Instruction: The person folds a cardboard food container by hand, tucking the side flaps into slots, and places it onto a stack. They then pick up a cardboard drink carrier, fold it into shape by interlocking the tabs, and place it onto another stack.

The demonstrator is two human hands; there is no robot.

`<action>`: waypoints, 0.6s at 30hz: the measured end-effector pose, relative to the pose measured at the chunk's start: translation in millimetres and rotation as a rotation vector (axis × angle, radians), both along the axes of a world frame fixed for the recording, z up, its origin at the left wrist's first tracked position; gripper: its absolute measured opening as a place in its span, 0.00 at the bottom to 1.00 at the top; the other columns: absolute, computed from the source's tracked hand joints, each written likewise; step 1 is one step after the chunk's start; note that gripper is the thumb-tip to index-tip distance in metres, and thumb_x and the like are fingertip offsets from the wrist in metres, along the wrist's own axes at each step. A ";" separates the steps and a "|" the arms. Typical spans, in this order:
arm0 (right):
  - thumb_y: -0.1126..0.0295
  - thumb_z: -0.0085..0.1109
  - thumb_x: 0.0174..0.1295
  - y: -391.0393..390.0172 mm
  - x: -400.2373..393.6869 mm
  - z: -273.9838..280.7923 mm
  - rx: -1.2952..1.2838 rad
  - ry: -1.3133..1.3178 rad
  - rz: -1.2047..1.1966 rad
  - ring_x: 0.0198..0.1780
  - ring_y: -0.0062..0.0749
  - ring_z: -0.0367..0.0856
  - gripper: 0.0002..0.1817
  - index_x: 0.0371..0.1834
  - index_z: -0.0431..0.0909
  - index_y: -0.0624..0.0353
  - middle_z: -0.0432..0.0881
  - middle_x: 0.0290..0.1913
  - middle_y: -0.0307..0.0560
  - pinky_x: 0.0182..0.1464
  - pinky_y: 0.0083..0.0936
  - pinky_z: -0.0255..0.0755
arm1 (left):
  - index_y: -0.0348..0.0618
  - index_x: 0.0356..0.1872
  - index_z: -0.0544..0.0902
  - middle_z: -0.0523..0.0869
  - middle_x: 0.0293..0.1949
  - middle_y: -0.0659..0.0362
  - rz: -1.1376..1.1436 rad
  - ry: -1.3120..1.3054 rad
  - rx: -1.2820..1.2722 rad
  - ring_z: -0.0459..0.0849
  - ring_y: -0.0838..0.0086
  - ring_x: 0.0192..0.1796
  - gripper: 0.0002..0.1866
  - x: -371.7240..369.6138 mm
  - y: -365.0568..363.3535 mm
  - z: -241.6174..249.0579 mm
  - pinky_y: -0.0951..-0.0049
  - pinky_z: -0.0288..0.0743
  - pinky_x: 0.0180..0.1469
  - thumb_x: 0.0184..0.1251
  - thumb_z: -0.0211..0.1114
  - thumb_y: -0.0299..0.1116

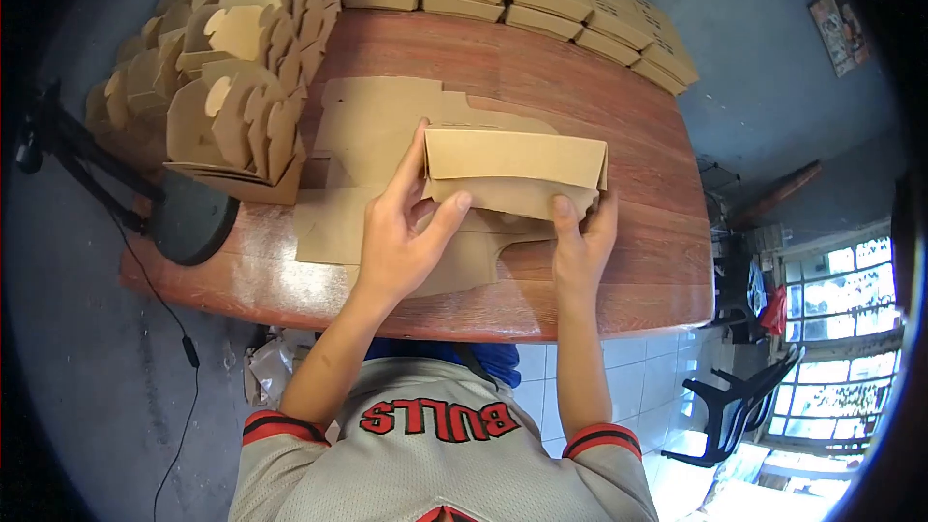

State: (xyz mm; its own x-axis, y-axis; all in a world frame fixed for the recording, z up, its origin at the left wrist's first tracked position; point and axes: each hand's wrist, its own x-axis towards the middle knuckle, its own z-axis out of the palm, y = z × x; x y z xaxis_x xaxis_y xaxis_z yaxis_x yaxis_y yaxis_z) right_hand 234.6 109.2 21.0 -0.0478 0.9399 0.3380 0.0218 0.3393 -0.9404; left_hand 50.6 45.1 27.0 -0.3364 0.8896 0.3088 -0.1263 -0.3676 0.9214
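The left hand point(396, 240) and right hand point(584, 244) clamp one smooth, oblong, brown cardboard box point(515, 157) by its ends. Beneath, flat brown cardboard point(372, 126), pieces uncountable, nears the glossy red-brown table's point(638, 292) front edge.

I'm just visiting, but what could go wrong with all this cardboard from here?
A few possibilities: the cardboard box might crease if the left hand and right hand squeeze too hard. The clustered open boxes could shift if bumped, since the black stand sits close by. And the stacked closed boxes reach the wooden table's far edge, so a shove might tip some off.
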 end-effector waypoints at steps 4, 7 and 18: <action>0.60 0.65 0.65 -5.2 -8.9 -1.7 0.108 0.100 -0.179 0.54 0.32 0.73 0.30 0.62 0.65 0.66 0.74 0.55 0.52 0.57 0.28 0.68 | 0.32 0.69 0.62 0.73 0.64 0.44 -0.012 -0.127 -0.121 0.74 0.63 0.65 0.34 2.8 3.8 -1.8 0.68 0.73 0.62 0.64 0.68 0.27; 0.60 0.58 0.70 -3.9 -6.6 -1.9 0.203 -0.019 -0.277 0.50 0.28 0.74 0.22 0.58 0.68 0.62 0.75 0.50 0.47 0.54 0.25 0.68 | 0.34 0.61 0.66 0.70 0.65 0.44 0.002 -0.170 -0.132 0.74 0.59 0.65 0.28 9.0 1.8 -5.2 0.67 0.76 0.61 0.63 0.69 0.26; 0.68 0.61 0.67 1.3 -3.6 14.8 -0.054 0.449 -0.095 0.54 0.28 0.75 0.10 0.46 0.78 0.63 0.80 0.53 0.51 0.58 0.26 0.66 | 0.36 0.55 0.67 0.64 0.68 0.45 0.041 -0.165 -0.101 0.75 0.58 0.62 0.25 20.6 -3.1 -15.3 0.65 0.79 0.58 0.61 0.70 0.25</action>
State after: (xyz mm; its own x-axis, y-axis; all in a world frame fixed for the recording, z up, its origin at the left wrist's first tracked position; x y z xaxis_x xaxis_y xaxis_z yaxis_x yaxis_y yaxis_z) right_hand 231.0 110.5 35.8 0.1790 0.9500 0.2558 -0.3636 0.3055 -0.8800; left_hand 71.2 42.0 11.7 -0.4115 0.8979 0.1565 -0.2654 -0.2824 0.9218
